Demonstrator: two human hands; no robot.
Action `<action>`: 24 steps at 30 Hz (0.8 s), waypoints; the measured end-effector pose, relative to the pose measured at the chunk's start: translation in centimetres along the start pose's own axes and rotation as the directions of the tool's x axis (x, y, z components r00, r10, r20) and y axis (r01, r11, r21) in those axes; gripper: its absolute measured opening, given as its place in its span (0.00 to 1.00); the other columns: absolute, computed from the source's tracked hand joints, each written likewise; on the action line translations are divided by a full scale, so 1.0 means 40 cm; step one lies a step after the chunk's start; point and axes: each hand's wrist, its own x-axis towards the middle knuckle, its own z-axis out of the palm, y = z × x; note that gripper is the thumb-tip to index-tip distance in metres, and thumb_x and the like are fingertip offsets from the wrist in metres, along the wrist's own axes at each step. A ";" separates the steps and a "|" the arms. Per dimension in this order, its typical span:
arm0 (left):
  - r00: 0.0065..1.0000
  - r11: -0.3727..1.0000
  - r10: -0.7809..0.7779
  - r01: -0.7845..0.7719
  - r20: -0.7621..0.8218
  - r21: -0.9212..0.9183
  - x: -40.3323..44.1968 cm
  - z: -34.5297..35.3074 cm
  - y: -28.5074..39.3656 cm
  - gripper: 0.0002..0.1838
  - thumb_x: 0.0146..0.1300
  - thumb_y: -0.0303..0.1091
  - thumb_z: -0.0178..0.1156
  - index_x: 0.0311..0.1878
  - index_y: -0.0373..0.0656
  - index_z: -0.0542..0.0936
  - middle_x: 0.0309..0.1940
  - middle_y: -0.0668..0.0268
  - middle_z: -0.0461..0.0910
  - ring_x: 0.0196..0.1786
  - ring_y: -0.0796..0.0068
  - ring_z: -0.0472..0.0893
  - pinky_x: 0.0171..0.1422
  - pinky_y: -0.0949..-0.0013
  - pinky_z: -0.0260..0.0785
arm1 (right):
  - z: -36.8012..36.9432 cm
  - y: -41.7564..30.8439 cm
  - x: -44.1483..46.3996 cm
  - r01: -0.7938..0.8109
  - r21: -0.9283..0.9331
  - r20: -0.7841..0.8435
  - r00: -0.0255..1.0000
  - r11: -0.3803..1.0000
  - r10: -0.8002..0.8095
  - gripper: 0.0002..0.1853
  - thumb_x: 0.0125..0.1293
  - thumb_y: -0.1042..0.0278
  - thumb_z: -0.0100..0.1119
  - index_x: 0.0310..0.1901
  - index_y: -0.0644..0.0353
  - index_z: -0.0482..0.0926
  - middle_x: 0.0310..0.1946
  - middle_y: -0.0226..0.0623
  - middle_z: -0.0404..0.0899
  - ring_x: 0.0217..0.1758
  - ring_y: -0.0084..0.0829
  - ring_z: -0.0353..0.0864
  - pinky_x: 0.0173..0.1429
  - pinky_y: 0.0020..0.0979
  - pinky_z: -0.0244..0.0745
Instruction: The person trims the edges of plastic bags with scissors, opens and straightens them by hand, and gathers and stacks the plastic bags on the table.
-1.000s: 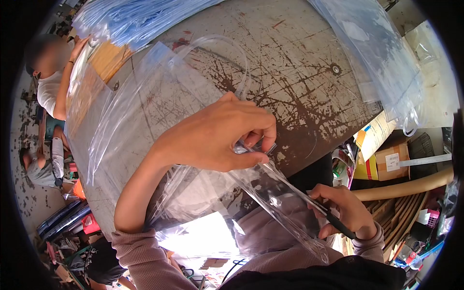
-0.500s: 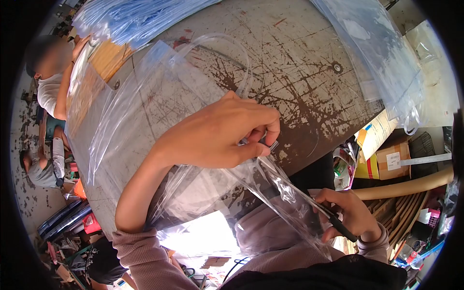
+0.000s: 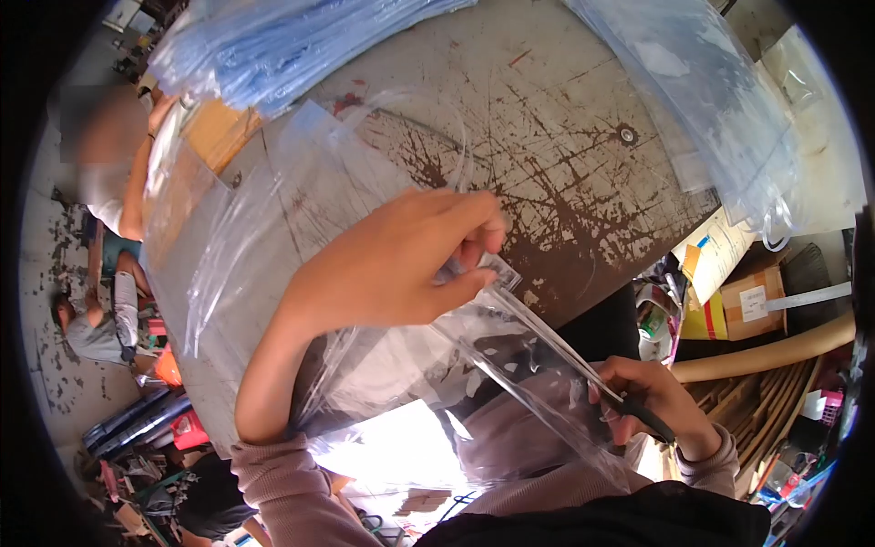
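At the centre, your left hand (image 3: 392, 260) pinches clear plastic (image 3: 524, 351); at lower right, your right hand (image 3: 658, 390) grips a black-handled tool (image 3: 649, 419).

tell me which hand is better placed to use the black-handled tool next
Right, most likely: the right hand holds the black-handled tool by the clear plastic. The left hand is farther up the plastic, over the table, with no tool visible in it.
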 end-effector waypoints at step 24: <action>0.930 0.836 0.354 -0.269 -0.096 0.479 -0.079 0.157 0.052 0.31 0.41 0.35 0.55 0.55 0.42 0.78 0.41 0.71 0.75 0.35 0.80 0.74 0.38 0.76 0.61 | 0.002 0.051 0.034 0.070 0.283 0.054 0.995 0.957 -0.088 0.34 0.46 0.52 0.75 0.49 0.64 0.71 0.29 0.26 0.72 0.31 0.15 0.69 0.33 0.19 0.61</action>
